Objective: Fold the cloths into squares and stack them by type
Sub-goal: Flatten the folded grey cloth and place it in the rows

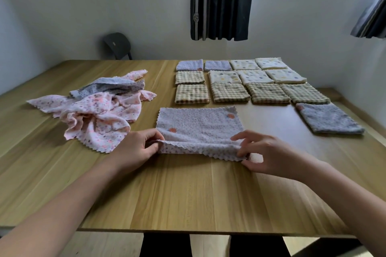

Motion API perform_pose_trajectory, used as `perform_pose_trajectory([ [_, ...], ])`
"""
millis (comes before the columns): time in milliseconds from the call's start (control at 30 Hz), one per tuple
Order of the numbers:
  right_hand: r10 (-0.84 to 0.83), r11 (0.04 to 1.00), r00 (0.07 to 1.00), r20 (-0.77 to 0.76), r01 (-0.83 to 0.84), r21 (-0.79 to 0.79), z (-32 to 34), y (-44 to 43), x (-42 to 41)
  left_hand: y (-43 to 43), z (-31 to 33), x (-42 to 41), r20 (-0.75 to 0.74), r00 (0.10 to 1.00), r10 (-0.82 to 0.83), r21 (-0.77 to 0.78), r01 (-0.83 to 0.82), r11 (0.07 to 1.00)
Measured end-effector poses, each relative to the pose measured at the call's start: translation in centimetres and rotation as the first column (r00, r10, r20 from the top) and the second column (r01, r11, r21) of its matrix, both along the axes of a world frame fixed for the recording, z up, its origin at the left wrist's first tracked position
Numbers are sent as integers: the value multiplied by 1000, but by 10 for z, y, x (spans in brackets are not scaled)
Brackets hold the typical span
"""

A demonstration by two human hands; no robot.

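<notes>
Cloth [200,125]: my left hand [137,149] and right hand [266,155] each pinched a near corner. Risk I judged: uneven lifting would skew the fold.

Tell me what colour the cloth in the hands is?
The cloth is lilac with orange spots; head view.

The flat lilac fleece cloth [198,125] is showing two orange spots, and its turned-up edge is showing small purple dots. The crumpled pink cloths [98,119] are carrying a small print of pink and grey dots. The folded checked squares [192,94] are showing beige and brown checks. The folded cream squares [254,76] are carrying blue, yellow and grey spots. The pale wooden worktop [167,194] is showing straight grain.
</notes>
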State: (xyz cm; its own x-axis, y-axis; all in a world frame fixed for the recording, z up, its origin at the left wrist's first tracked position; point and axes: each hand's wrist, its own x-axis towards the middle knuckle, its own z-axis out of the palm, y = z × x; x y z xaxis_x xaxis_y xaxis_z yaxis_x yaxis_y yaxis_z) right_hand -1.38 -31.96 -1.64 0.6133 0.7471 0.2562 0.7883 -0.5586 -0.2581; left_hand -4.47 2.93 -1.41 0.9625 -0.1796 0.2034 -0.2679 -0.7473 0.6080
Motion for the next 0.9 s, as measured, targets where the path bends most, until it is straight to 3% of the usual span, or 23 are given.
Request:
perform_pose_trajectory([
  [133,-47,999,999,-22,47,-8,0,5,3,-1,2,0,-6,1000,1,24,-1,1000],
  [267,-114,956,976,-188,159,247,5,12,-7,0,6,-2,-20,1000,-21,-68,19,997],
  [400,-112,740,840,-531,427,520,19,19,-1,-2,10,-1,-53,998,40,-365,-57,929],
  [533,-90,535,685,-723,646,545,25,35,22,-9,13,24,-135,972,190,-525,-233,819],
  [633,-220,451,635,-741,739,500,23,48,53,-8,12,56,-224,935,276,-568,-355,742],
  [700,-350,435,629,-694,765,475,22,58,72,-11,11,77,-215,913,348,-540,-408,736],
  [833,-599,515,632,-492,774,367,23,76,94,-24,13,105,32,887,460,-226,-442,868],
  [900,-644,558,650,-403,760,334,22,83,98,-29,12,115,53,889,455,-100,-448,888],
])
